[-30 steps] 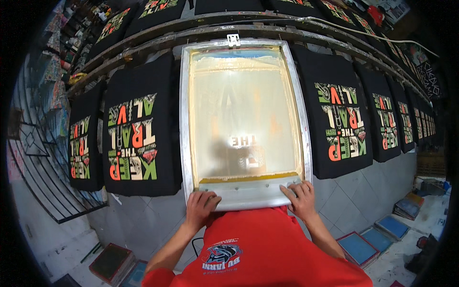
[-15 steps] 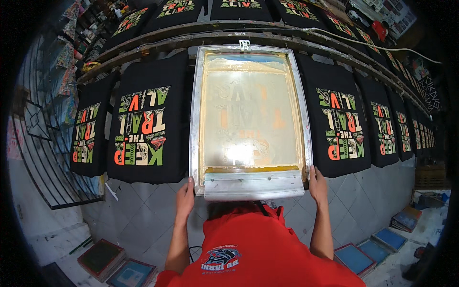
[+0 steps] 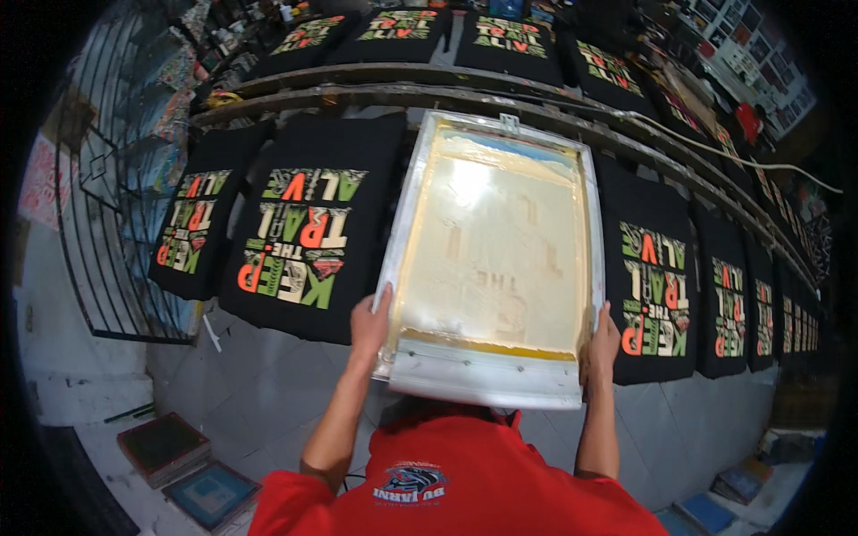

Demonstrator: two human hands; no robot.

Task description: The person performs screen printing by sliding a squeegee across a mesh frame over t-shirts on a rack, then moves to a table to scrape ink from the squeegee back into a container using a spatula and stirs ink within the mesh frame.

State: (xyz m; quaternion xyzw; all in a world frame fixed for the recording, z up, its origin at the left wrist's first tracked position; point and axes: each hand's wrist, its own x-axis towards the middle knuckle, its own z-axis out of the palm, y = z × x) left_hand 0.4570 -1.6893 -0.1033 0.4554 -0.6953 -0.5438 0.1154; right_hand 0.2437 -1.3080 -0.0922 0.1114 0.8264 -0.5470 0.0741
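- Clock read about the screen (image 3: pixel 497 255), 12 at its tabbed end; it lies in front of the person, between two rows' nearest shirts.
- Left hand (image 3: pixel 368 330), 8 o'clock: curled, gripping the screen's left rail.
- Screen, overall: silver metal frame; cream mesh (image 3: pixel 483 246) bearing faint brownish letter shapes; blue band (image 3: pixel 527 155) and small metal tab (image 3: pixel 508 123) at 12; amber strip (image 3: pixel 483 346) and broad bolted flap (image 3: pixel 487 375) at 6.
- Right hand (image 3: pixel 602 341), 4 o'clock: gripping the right rail.
- Against half a second ago, left: I see more bare cloth between the left black shirt (image 3: pixel 299 228), 9 o'clock, and the frame.
- Centre: screen now turned slightly clockwise, formerly near straight; coloured print no longer shows through; glare moved from near 6 to near 11.
- Right: right black shirt (image 3: pixel 657 281), 3 o'clock, now partly overlapped by the frame.
- Hard to see, left: left fingertips hidden beneath the rail.
- Centre: I cannot tell whether the 12 o'clock end touches the wooden rail (image 3: pixel 357 94) beyond, nor what lies underneath.
- Right: most right fingers hidden; blue panels (image 3: pixel 708 512), between 4 and 5, cut off below.
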